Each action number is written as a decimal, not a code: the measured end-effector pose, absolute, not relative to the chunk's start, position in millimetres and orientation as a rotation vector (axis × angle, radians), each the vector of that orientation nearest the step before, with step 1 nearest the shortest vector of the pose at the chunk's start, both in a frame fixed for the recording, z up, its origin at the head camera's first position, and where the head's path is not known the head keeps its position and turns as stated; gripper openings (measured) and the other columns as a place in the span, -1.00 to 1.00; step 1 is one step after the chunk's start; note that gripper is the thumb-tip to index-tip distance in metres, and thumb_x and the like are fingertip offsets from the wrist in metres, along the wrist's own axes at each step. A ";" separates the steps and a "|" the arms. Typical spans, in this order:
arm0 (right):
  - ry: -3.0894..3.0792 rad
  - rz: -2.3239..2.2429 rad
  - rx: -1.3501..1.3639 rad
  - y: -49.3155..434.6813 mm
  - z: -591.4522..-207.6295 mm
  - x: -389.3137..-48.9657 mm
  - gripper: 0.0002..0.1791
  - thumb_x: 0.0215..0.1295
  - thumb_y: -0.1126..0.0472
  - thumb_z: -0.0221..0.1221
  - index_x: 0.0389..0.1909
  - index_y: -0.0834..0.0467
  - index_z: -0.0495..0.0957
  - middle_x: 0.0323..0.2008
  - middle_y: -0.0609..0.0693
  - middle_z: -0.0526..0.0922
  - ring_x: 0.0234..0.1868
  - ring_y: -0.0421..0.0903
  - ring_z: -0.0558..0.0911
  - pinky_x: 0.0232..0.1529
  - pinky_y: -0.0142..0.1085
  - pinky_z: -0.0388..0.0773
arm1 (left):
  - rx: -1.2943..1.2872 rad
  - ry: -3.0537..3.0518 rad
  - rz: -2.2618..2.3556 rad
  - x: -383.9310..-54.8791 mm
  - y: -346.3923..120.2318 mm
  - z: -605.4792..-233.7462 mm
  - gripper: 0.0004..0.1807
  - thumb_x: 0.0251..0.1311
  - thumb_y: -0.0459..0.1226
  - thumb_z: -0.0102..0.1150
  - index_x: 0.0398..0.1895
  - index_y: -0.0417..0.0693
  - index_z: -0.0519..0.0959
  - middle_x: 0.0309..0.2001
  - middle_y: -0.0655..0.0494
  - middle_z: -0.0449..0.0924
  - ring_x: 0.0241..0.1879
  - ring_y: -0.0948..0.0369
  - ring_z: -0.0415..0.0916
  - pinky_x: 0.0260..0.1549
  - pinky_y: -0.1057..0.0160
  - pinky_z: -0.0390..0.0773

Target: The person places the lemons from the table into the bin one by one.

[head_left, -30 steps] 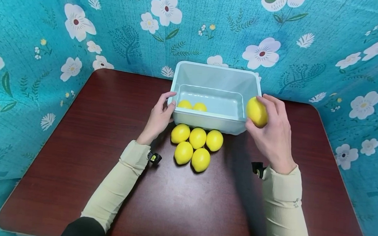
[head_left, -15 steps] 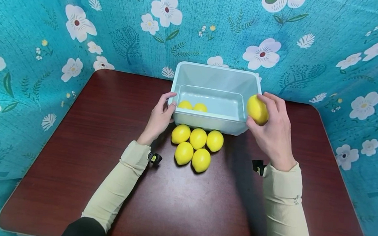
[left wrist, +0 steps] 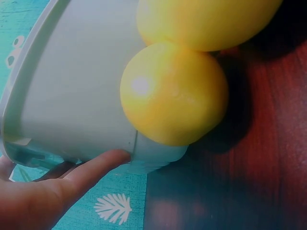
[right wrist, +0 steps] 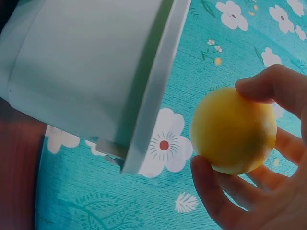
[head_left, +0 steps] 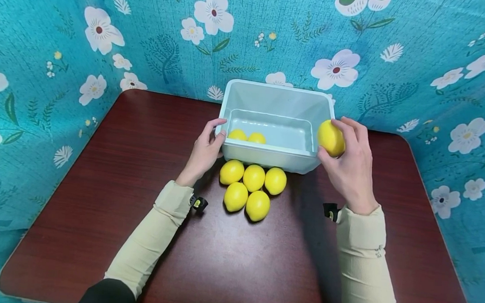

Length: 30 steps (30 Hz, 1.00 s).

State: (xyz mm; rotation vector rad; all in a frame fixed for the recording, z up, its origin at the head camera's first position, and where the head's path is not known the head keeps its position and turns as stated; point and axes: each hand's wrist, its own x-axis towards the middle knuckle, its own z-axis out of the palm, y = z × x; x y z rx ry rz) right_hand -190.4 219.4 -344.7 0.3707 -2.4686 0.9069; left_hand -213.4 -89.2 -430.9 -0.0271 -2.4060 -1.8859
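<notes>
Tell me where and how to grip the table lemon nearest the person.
Probably best from above and the right, pinching the front-right lemon around its rounded middle: its near and right sides look free, while the front-left lemon crowds its left and the middle back-row lemon lies behind.

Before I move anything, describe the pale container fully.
The container is pale blue-grey and looks plastic: a rectangular tub with a rim and a shiny floor. It is lidless, its opening facing up, and sits toward the far edge of the table. The left hand holds its left end near the front corner. Two lemons lie inside, front left; whether the lemons in front touch it is unclear.
</notes>
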 end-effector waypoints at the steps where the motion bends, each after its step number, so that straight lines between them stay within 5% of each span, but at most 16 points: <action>1: -2.467 0.914 0.368 219.4 -345.4 -191.1 -0.39 0.06 0.32 0.32 0.20 0.22 0.45 0.26 0.21 0.35 0.18 0.16 0.41 0.09 0.14 0.45 | -0.026 -2.406 -1.885 -213.5 -89.3 -431.2 -0.56 0.43 -0.02 -0.12 0.34 0.25 0.28 -0.42 0.10 0.10 -0.41 0.17 0.23 -0.17 -0.01 0.67; 7: -2.470 0.939 0.358 219.5 -349.0 -194.5 -0.40 0.07 0.33 0.31 0.21 0.22 0.45 0.26 0.20 0.35 0.19 0.17 0.40 0.08 0.14 0.42 | -0.017 -2.400 -1.889 -213.5 -89.2 -431.6 -0.58 0.43 -0.03 -0.12 0.32 0.29 0.29 -0.42 0.10 0.10 -0.40 0.14 0.23 -0.17 -0.02 0.66; 15: -2.480 0.935 0.348 220.5 -352.9 -200.2 -0.40 0.08 0.33 0.30 0.22 0.23 0.45 0.26 0.21 0.35 0.22 0.17 0.35 0.11 0.13 0.38 | -0.021 -2.391 -1.920 -214.7 -89.0 -432.4 -0.60 0.42 0.00 -0.11 0.30 0.38 0.30 -0.37 0.08 0.15 -0.10 -0.06 0.39 -0.09 -0.12 0.62; 30: -2.515 0.937 0.316 219.7 -357.9 -204.3 -0.41 0.10 0.31 0.29 0.22 0.24 0.43 0.26 0.20 0.35 0.22 0.17 0.33 0.09 0.15 0.37 | -0.021 -2.393 -1.911 -214.1 -89.6 -432.7 -0.55 0.42 0.00 -0.12 0.34 0.26 0.27 -0.40 0.06 0.13 -0.24 0.00 0.35 -0.10 -0.16 0.61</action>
